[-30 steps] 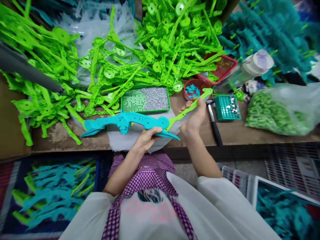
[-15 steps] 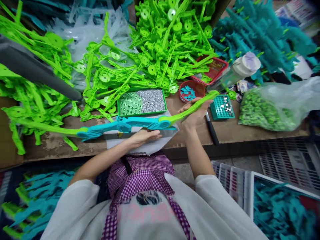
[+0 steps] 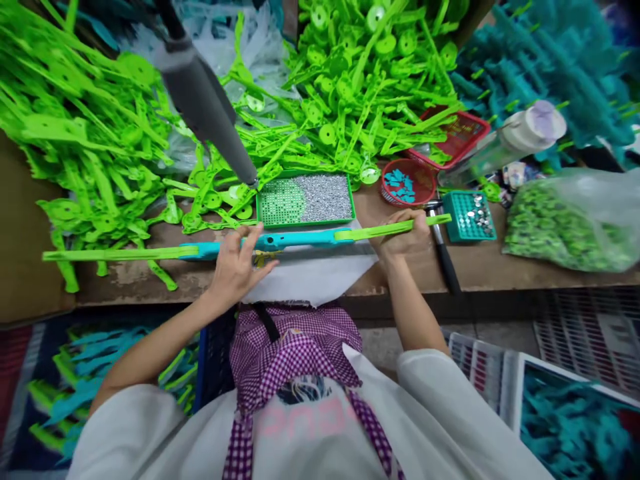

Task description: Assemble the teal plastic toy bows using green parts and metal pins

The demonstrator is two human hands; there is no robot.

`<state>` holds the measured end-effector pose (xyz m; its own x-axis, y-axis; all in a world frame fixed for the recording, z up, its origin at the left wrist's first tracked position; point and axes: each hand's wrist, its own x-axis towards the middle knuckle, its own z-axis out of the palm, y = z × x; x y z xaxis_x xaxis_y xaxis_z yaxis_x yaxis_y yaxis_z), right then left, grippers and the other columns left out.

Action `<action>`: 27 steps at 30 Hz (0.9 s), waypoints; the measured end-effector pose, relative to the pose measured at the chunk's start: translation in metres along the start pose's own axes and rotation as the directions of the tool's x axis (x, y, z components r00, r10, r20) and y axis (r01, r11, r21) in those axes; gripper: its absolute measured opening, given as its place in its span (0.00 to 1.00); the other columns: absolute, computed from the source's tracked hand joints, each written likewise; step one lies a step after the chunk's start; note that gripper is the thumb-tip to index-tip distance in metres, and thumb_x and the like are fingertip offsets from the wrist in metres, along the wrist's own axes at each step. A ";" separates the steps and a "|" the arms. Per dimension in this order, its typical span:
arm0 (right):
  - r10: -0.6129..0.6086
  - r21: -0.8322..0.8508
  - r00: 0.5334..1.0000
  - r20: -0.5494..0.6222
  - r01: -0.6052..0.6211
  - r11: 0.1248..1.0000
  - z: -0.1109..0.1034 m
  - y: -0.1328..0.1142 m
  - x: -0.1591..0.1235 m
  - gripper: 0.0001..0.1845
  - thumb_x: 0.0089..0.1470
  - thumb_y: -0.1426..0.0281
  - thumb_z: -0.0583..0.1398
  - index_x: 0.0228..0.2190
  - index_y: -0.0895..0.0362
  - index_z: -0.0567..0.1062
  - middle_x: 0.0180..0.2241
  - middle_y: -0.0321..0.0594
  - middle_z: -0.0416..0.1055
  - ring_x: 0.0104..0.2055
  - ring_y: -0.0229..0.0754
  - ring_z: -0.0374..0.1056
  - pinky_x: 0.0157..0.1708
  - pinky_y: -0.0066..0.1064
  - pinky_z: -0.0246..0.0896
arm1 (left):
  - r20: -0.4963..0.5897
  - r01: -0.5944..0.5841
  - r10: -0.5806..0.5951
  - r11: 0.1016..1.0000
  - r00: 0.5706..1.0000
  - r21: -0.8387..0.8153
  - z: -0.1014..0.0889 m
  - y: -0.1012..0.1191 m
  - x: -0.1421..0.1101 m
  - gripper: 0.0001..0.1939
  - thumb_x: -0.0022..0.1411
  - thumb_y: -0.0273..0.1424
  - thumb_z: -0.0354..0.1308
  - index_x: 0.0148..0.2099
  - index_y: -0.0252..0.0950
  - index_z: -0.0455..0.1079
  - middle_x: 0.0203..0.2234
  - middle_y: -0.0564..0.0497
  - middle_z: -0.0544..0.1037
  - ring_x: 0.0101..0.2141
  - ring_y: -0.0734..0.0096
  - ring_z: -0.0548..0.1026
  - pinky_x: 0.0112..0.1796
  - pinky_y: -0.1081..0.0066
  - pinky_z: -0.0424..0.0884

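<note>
A long plastic assembly (image 3: 305, 239), blue in the middle with a lime-green arm at each end, lies almost level across my front, edge toward me. My left hand (image 3: 237, 261) closes on its blue section left of centre, thumb stretched out below. My right hand (image 3: 404, 237) is wrapped round the right green arm, whose tip pokes out past the fingers. Under the assembly, a white sheet (image 3: 310, 277) lies on the table's front edge. Just behind stands a green tray (image 3: 307, 224) of small metal screws. A grey power screwdriver (image 3: 205, 107) hangs above the tray's left corner.
Lime-green parts (image 3: 345, 87) are heaped behind and to the left. On the right are a red basket (image 3: 429, 195) of blue bits, a hammer (image 3: 445, 260), a teal basket (image 3: 470, 235), a bottle (image 3: 525, 133) and a bag (image 3: 565, 230) of green pieces. Crates flank my lap.
My left hand has risen from below the assembly and taken hold of its blue section. The assembly has turned edge-on and levelled. The screwdriver shows farther right, and the view has shifted.
</note>
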<state>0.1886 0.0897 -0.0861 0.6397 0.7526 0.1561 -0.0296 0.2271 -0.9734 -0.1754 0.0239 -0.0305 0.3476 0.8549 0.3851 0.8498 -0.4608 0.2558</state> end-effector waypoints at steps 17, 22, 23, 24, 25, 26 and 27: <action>-0.156 -0.601 0.686 0.711 0.708 0.371 -0.032 -0.038 -0.084 0.26 0.66 0.57 0.51 0.58 0.54 0.72 0.55 0.53 0.73 0.60 0.55 0.66 0.59 0.49 0.53 | 0.229 0.122 -0.101 0.989 0.968 -0.081 -0.006 -0.025 0.004 0.13 0.67 0.37 0.61 0.52 0.42 0.78 0.45 0.45 0.83 0.47 0.55 0.78 0.46 0.59 0.66; -0.069 -0.566 0.594 0.801 0.790 0.234 -0.010 -0.032 -0.068 0.27 0.70 0.61 0.46 0.62 0.55 0.70 0.55 0.52 0.76 0.57 0.52 0.69 0.61 0.49 0.42 | 0.235 0.139 -0.121 0.988 0.964 -0.061 -0.005 -0.021 0.000 0.13 0.68 0.37 0.60 0.52 0.41 0.77 0.46 0.45 0.83 0.46 0.56 0.78 0.47 0.59 0.66; -0.073 -0.563 0.591 0.803 0.793 0.230 -0.010 -0.030 -0.065 0.26 0.71 0.60 0.46 0.59 0.55 0.73 0.53 0.52 0.77 0.55 0.52 0.70 0.60 0.49 0.42 | 0.222 0.140 -0.124 0.989 0.967 -0.055 -0.004 -0.021 0.000 0.13 0.68 0.37 0.60 0.52 0.41 0.77 0.46 0.45 0.83 0.46 0.56 0.78 0.48 0.59 0.66; -0.080 -0.556 0.584 0.808 0.799 0.228 -0.010 -0.028 -0.063 0.27 0.71 0.59 0.46 0.57 0.56 0.75 0.51 0.53 0.78 0.53 0.52 0.71 0.59 0.49 0.43 | 0.206 0.141 -0.128 0.989 0.970 -0.051 -0.002 -0.021 -0.001 0.13 0.68 0.38 0.60 0.52 0.41 0.77 0.46 0.45 0.83 0.46 0.56 0.78 0.48 0.58 0.66; -0.085 -0.541 0.570 0.817 0.810 0.227 -0.010 -0.029 -0.060 0.27 0.71 0.58 0.45 0.55 0.56 0.76 0.50 0.53 0.79 0.52 0.52 0.72 0.59 0.48 0.43 | 0.187 0.140 -0.128 0.989 0.974 -0.050 -0.001 -0.021 -0.002 0.13 0.69 0.38 0.60 0.52 0.40 0.77 0.46 0.44 0.83 0.46 0.56 0.79 0.49 0.58 0.66; -0.083 -0.520 0.548 0.832 0.824 0.225 -0.011 -0.031 -0.058 0.27 0.71 0.57 0.45 0.54 0.56 0.77 0.49 0.52 0.79 0.51 0.52 0.72 0.58 0.48 0.43 | 0.169 0.135 -0.124 0.990 0.978 -0.051 -0.001 -0.021 -0.003 0.14 0.69 0.38 0.59 0.52 0.39 0.77 0.45 0.44 0.83 0.45 0.55 0.79 0.49 0.57 0.66; -0.074 -0.496 0.521 0.850 0.840 0.222 -0.012 -0.036 -0.055 0.28 0.71 0.56 0.45 0.53 0.56 0.77 0.48 0.52 0.80 0.49 0.51 0.73 0.58 0.47 0.44 | 0.154 0.124 -0.114 0.991 0.981 -0.056 -0.001 -0.022 -0.004 0.14 0.69 0.38 0.59 0.52 0.38 0.77 0.45 0.43 0.84 0.45 0.55 0.79 0.48 0.57 0.67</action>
<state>0.1638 0.0323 -0.0621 -0.3173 0.9010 0.2957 0.9112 0.3760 -0.1680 -0.1959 0.0300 -0.0365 0.3053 0.9283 0.2121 0.8627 -0.3640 0.3511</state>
